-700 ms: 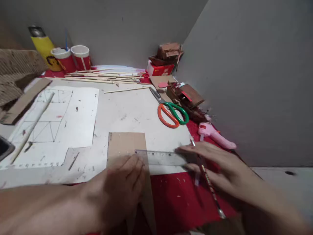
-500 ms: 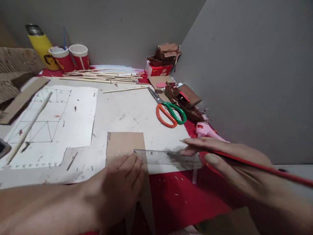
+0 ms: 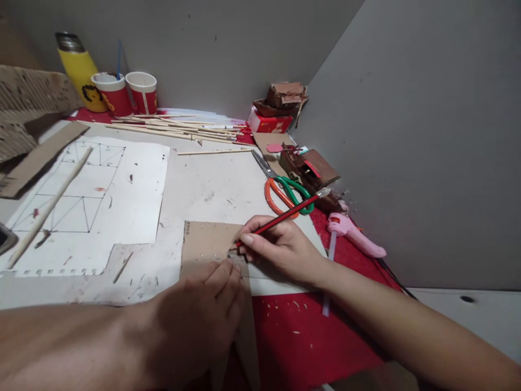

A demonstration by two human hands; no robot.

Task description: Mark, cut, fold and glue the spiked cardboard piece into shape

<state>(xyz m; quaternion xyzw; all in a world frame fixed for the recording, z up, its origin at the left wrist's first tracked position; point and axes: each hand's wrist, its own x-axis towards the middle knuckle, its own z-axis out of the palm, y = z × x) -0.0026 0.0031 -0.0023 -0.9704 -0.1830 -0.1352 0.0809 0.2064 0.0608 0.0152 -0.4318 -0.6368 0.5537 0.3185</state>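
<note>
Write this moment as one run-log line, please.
left hand: on cardboard | right hand: holding pencil, tip near ruler | scissors: beyond hands

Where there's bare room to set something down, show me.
Free, though lightly littered: the white board between the drawing sheet, lone stick, scissors and cardboard; also the red cloth between the cardboard and right forearm. Crowded: the back, with bottle, cups and stick bundle; the right, with brown pieces and glue gun.

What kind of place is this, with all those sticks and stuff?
Probably a craft table: there are scissors, a pink glue gun, and a right hand holding a pencil at some cardboard.
</note>
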